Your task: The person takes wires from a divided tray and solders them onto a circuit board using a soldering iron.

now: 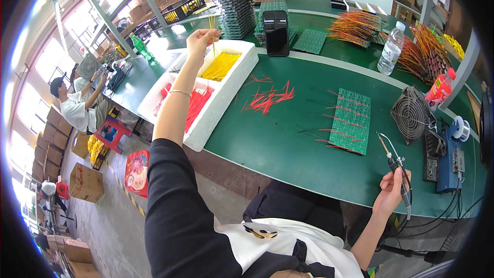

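My left hand (201, 40) is raised over a white foam box (242, 72), its fingers pinched round a few thin yellow wires (212, 27). Below it, more yellow wires (221, 66) fill one compartment, and red wires (197, 104) lie in another. At the right, my right hand (393, 190) grips a soldering iron (394, 164), its tip pointing up and a thin metal tube running alongside. Left of the iron, a green circuit board panel (351, 121) lies on the green table with rows of red wires sticking out to its left. Loose red wires (268, 99) are scattered between box and panel.
A black phone (276, 33) stands before stacked boards (234, 10). Along the right are a water bottle (392, 49), red bottle (441, 87), round fan (411, 115), blue soldering unit (448, 157) and solder spool (462, 128). Wired boards (355, 28) lie behind. Another person (77, 105) sits far left.
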`<move>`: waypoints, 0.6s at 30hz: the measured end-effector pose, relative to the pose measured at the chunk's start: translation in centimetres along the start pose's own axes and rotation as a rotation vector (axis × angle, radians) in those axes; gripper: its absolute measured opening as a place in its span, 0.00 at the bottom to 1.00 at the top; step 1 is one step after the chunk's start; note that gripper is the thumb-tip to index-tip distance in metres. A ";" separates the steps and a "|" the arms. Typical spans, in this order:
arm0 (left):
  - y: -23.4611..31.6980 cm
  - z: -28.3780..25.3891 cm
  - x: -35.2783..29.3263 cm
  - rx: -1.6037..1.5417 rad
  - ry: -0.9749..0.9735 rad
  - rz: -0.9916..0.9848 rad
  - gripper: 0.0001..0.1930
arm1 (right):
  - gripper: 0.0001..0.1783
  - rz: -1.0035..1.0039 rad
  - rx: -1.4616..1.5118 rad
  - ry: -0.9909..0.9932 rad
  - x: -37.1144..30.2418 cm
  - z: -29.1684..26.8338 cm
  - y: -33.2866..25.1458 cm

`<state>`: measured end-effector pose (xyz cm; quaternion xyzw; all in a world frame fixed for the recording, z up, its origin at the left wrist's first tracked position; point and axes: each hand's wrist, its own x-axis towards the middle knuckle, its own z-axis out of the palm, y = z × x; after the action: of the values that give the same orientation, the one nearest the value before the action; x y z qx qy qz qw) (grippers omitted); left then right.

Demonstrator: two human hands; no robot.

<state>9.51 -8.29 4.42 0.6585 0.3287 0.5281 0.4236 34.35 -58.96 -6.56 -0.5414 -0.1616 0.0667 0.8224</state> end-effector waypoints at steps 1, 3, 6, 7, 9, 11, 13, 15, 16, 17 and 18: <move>-0.1 0.0 0.0 -0.015 -0.018 0.016 0.09 | 0.07 0.000 0.001 0.000 0.0 0.0 0.0; -0.3 -0.1 0.0 -0.035 -0.047 0.013 0.09 | 0.07 0.001 0.007 -0.017 -0.1 0.1 -0.1; -0.6 -0.2 0.1 -0.095 -0.092 0.003 0.08 | 0.08 -0.006 0.002 -0.013 0.0 0.2 0.0; -0.6 -0.4 0.2 -0.136 -0.109 -0.005 0.07 | 0.08 -0.004 0.004 -0.015 0.0 0.2 0.1; -0.8 -0.3 0.4 -0.157 -0.125 -0.020 0.07 | 0.08 -0.008 -0.006 -0.011 0.1 0.0 0.2; -1.1 0.0 0.4 -0.184 -0.147 -0.038 0.07 | 0.08 -0.002 -0.020 -0.007 -0.1 0.1 0.0; -0.6 0.1 0.3 -0.260 -0.169 -0.072 0.06 | 0.09 0.011 -0.026 -0.009 0.0 0.1 -0.1; -0.2 0.4 -0.1 -0.291 -0.153 -0.069 0.06 | 0.09 -0.006 -0.018 -0.021 0.0 0.0 0.0; 0.1 0.5 -0.3 -0.324 -0.139 -0.066 0.05 | 0.09 -0.005 -0.018 -0.021 0.0 0.0 0.0; 0.4 0.7 -0.4 -0.324 -0.138 -0.066 0.05 | 0.08 -0.001 -0.007 -0.016 0.0 0.0 0.0; 0.8 1.1 -0.5 -0.387 -0.136 -0.060 0.05 | 0.07 0.003 0.002 -0.008 0.1 0.1 -0.1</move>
<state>10.44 -9.26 4.87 0.5888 0.2113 0.5229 0.5790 34.38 -58.93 -6.47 -0.5404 -0.1642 0.0702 0.8222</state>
